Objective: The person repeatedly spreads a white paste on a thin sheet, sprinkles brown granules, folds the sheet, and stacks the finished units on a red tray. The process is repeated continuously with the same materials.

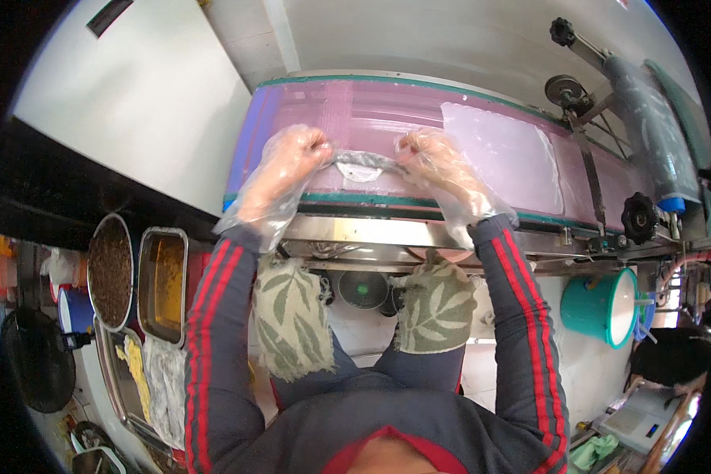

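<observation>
Clock positions are read from the centre of your view. At twelve o'clock, your grey strip (367, 162) runs sideways between your hands, above a small white piece (359, 173) on the pink belt (308, 103). Your left hand (294, 152), in a clear plastic glove, pinches the strip's nine o'clock end; your right hand (434, 160), gloved likewise, pinches its three o'clock end. At two o'clock, a broad white sheet (502, 150) lies flat on the belt, with a grey roller (648, 118) beyond it, nearer the edge of view. Between three and four o'clock stands a teal bucket (588, 308). Near nine o'clock, a round pan (112, 215) of dark contents sits beside a rectangular tray (186, 276) holding something yellow-brown.
</observation>
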`<state>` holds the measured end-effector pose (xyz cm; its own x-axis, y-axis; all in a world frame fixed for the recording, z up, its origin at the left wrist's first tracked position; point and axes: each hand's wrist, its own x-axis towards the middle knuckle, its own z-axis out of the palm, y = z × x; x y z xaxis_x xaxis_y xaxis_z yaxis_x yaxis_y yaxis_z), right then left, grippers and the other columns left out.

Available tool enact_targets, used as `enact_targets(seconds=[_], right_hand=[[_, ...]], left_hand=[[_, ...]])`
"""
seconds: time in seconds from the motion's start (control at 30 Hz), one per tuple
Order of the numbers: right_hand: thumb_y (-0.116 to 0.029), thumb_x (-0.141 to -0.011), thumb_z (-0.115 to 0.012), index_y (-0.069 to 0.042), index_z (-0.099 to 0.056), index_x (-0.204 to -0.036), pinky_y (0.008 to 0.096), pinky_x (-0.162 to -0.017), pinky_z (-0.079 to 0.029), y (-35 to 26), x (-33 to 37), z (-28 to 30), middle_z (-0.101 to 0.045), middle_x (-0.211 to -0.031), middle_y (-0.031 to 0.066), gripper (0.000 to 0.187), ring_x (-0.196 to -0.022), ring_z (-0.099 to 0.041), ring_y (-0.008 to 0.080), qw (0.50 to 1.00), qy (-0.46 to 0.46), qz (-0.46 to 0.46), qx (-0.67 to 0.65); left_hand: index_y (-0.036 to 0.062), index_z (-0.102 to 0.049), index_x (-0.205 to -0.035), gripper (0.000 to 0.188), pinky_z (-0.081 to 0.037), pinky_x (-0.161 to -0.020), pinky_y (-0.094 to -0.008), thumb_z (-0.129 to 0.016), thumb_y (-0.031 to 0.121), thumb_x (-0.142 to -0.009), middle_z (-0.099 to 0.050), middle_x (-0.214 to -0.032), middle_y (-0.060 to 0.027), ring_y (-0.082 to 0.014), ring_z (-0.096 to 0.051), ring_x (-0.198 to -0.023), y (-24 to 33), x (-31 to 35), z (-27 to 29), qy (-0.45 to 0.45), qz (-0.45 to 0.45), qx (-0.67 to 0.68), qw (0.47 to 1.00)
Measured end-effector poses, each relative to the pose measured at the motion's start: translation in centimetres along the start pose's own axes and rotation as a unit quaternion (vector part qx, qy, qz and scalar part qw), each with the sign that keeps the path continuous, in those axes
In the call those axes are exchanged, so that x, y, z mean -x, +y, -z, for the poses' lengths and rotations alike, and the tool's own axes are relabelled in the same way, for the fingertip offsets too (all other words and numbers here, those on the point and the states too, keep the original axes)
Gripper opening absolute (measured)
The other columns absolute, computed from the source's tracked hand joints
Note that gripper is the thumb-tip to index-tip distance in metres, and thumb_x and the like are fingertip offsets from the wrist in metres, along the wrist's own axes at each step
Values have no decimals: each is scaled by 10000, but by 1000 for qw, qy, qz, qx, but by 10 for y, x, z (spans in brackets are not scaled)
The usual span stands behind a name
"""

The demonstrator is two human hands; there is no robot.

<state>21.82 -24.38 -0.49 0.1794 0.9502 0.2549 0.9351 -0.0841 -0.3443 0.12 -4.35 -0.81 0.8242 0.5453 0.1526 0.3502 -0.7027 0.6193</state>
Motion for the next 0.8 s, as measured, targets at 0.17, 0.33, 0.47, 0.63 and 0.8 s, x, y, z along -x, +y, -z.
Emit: enact_targets(seconds=[0.17,0.33,0.47,0.63,0.8], right_hand=[[-186,-888,-692,-132,-756,-1005,430,-909,-525,-20,1,-18,-719,-1028,121,144,-1032,-653,339,982,-126,-62,123],[-151,-862,-683,-132,-709,-958,415,-890,-521,-12,50,-20,-692,-1016,115,101,-1038,-641,319,984,29,75,159],[-148,-862,-710,-109,-705,-995,442,-920,-509,-5,62,-13,-679,-1112,109,138,-1062,-612,324,981,98,84,143],[-25,-820,-750,-105,-695,-1070,449,-884,-506,-18,64,0,-682,-1115,118,268,-1042,-627,342,980,157,113,52],[-63,-875,-738,-94,-685,-1091,441,-878,-509,-34,71,4,-689,-1102,121,225,-1030,-642,328,984,142,99,28]], left_hand=[[67,-741,-996,203,-497,-879,-508,-697,226,-877,-697,-980,-168,-393,-641,-993,0,25,-1,-22,-125,-146,981],[64,-724,-1000,185,-501,-896,-475,-717,198,-872,-697,-993,-139,-376,-639,-1005,-7,90,21,3,-143,-123,982],[48,-695,-999,166,-511,-840,-396,-679,200,-936,-707,-944,-122,-268,-658,-893,-1,138,79,134,-7,-82,987],[18,-611,-980,322,-500,-735,-428,-518,316,-1059,-670,-851,-195,-343,-666,-786,-17,219,143,256,186,-36,948],[14,-612,-1056,395,-513,-859,-449,-450,372,-1096,-708,-1025,-195,-336,-670,-960,-38,259,140,181,255,-73,947]])
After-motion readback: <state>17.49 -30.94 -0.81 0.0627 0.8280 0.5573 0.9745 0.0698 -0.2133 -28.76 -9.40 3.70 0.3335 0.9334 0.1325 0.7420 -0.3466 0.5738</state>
